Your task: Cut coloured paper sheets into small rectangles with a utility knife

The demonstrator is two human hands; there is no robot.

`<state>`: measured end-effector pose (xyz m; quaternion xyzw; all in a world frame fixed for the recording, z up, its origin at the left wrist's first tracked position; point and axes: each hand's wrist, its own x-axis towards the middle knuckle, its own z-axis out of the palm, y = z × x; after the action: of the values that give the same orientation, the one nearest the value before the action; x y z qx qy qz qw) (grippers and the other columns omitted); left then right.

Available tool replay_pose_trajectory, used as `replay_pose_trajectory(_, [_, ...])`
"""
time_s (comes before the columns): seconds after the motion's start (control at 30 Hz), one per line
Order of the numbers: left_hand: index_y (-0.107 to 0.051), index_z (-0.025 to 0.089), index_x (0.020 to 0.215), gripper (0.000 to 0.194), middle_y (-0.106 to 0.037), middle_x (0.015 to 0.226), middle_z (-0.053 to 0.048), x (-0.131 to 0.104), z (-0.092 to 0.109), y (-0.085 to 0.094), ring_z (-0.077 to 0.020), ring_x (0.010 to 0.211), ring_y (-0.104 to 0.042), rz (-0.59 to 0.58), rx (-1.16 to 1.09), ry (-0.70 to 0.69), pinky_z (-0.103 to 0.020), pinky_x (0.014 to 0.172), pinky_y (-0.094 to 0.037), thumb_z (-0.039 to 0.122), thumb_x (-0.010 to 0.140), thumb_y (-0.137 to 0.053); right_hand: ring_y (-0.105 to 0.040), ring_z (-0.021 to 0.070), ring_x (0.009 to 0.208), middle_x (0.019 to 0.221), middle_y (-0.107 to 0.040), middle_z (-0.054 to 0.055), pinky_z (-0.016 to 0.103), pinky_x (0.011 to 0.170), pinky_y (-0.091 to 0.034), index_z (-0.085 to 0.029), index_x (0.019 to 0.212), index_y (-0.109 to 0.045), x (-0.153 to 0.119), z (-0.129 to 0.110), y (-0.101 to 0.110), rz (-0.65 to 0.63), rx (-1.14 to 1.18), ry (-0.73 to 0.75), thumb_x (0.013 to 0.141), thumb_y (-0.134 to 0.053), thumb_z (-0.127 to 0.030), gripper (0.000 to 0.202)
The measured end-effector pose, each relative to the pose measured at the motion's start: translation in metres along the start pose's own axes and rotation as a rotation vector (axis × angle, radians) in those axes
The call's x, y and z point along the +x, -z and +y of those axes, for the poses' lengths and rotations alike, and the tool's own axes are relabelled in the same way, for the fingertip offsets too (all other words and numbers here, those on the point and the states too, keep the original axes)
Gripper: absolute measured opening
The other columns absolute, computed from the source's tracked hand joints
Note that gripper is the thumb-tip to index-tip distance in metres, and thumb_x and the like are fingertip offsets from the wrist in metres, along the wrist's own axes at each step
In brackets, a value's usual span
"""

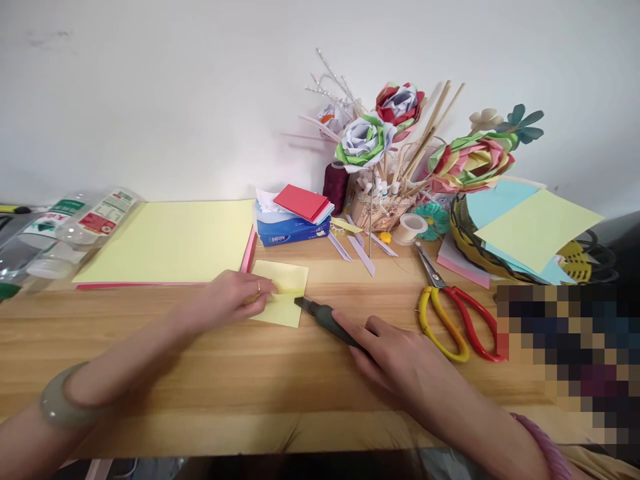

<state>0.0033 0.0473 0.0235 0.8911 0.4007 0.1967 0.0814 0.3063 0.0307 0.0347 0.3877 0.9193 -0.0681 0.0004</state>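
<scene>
A small square of yellow paper (287, 313) lies on the wooden table with a crease or fold across its middle. My left hand (245, 293) is closed at the paper's left part, its fingertips pinching the raised fold. In my right hand (385, 347) is a dark green utility knife (330, 320), fingers wrapped round its handle. The tip of the knife rests at the right end of the fold, at or just touching the paper. Red and yellow handled scissors (443, 300) lie partly spread to the right of my right hand.
Large yellow sheets (175, 240) and plastic bottles (95, 220) lie left. Behind are a blue tissue pack (290, 230) topped with red cards (303, 202), a tape roll (410, 228), and a holder (380, 207) with sticks and paper flowers. A basket (475, 247) of paper stands right.
</scene>
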Motion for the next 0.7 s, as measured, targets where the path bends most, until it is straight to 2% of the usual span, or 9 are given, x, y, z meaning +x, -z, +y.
replay_pose_trajectory(0.07, [-0.068, 0.018, 0.094, 0.025, -0.071, 0.103, -0.01, -0.005, 0.003, 0.003, -0.0175, 0.08, -0.069, -0.038, -0.112, -0.005, -0.024, 0.063, -0.052, 0.02, 0.087, -0.044, -0.062, 0.0154, 0.058, 0.077, -0.059, -0.001, 0.025, 0.047, -0.036, -0.028, 0.137, -0.037, 0.001, -0.001, -0.001, -0.052, -0.023, 0.009, 0.088, -0.043, -0.022, 0.05])
replay_pose_trajectory(0.17, [-0.07, 0.019, 0.094, 0.023, -0.058, 0.128, -0.012, -0.007, 0.009, 0.01, -0.0191, 0.084, -0.07, -0.048, -0.316, 0.07, -0.027, 0.063, -0.054, 0.03, 0.088, -0.051, -0.062, 0.0164, 0.055, 0.077, -0.06, -0.001, 0.026, 0.046, -0.034, -0.028, 0.136, -0.039, 0.001, -0.002, -0.003, -0.034, -0.062, 0.003, 0.086, -0.044, -0.021, 0.051])
replay_pose_trajectory(0.23, [-0.069, 0.019, 0.082, 0.029, -0.062, 0.122, -0.012, -0.004, 0.014, 0.015, -0.0231, 0.093, -0.068, 0.043, -0.47, 0.135, -0.033, 0.071, -0.055, 0.038, 0.09, -0.05, -0.062, 0.016, 0.054, 0.077, -0.061, -0.001, 0.026, 0.046, -0.034, -0.027, 0.136, -0.04, 0.0, -0.004, -0.004, -0.01, -0.082, 0.006, 0.086, -0.045, -0.02, 0.051])
replay_pose_trajectory(0.33, [-0.063, 0.02, 0.064, 0.047, -0.074, 0.091, -0.01, 0.009, 0.017, 0.018, -0.0258, 0.11, -0.061, 0.181, -0.611, 0.189, -0.042, 0.087, -0.052, 0.043, 0.096, -0.037, -0.062, 0.0163, 0.053, 0.078, -0.062, 0.0, 0.026, 0.045, -0.033, -0.027, 0.136, -0.041, 0.0, -0.006, -0.004, 0.009, -0.104, -0.002, 0.085, -0.046, -0.02, 0.051])
replay_pose_trajectory(0.37, [-0.064, 0.02, 0.067, 0.047, -0.074, 0.087, -0.009, 0.014, 0.017, 0.017, -0.0251, 0.112, -0.059, 0.184, -0.587, 0.198, -0.043, 0.091, -0.05, 0.043, 0.096, -0.035, -0.063, 0.0167, 0.053, 0.078, -0.062, 0.0, 0.026, 0.045, -0.033, -0.027, 0.135, -0.042, 0.0, -0.007, -0.004, 0.007, -0.107, -0.001, 0.085, -0.047, -0.02, 0.051])
replay_pose_trajectory(0.43, [-0.068, 0.019, 0.092, 0.04, -0.071, 0.104, -0.008, 0.022, 0.013, 0.01, -0.0231, 0.121, -0.053, 0.083, -0.428, 0.182, -0.043, 0.099, -0.045, 0.04, 0.097, -0.035, -0.064, 0.0175, 0.054, 0.078, -0.063, 0.0, 0.026, 0.044, -0.033, -0.026, 0.135, -0.043, 0.0, -0.009, -0.004, 0.001, -0.118, -0.004, 0.084, -0.049, -0.021, 0.051])
replay_pose_trajectory(0.53, [-0.043, 0.015, 0.135, 0.045, -0.043, 0.142, -0.011, 0.026, 0.003, -0.007, -0.0216, 0.137, -0.029, -0.159, -0.12, 0.063, -0.045, 0.111, -0.027, 0.038, 0.098, -0.033, -0.065, 0.0178, 0.055, 0.079, -0.064, 0.0, 0.026, 0.042, -0.032, -0.026, 0.135, -0.044, 0.001, -0.012, -0.003, -0.007, -0.143, -0.014, 0.084, -0.05, -0.022, 0.051])
replay_pose_trajectory(0.6, [-0.027, 0.014, 0.144, 0.05, -0.03, 0.149, -0.011, 0.022, -0.003, -0.017, -0.0201, 0.14, -0.021, -0.253, 0.025, 0.041, -0.044, 0.113, -0.021, 0.037, 0.099, -0.029, -0.065, 0.0174, 0.055, 0.079, -0.065, 0.001, 0.026, 0.041, -0.032, -0.026, 0.134, -0.044, 0.001, -0.014, -0.003, -0.016, -0.156, -0.018, 0.084, -0.049, -0.021, 0.051])
replay_pose_trajectory(0.7, [-0.017, 0.013, 0.146, 0.052, -0.022, 0.152, -0.011, 0.014, -0.008, -0.026, -0.0193, 0.141, -0.016, -0.31, 0.151, 0.06, -0.042, 0.114, -0.019, 0.036, 0.1, -0.025, -0.064, 0.0164, 0.054, 0.078, -0.064, 0.001, 0.026, 0.04, -0.032, -0.024, 0.133, -0.047, 0.0, -0.016, -0.004, -0.01, -0.169, -0.012, 0.084, -0.05, -0.021, 0.049])
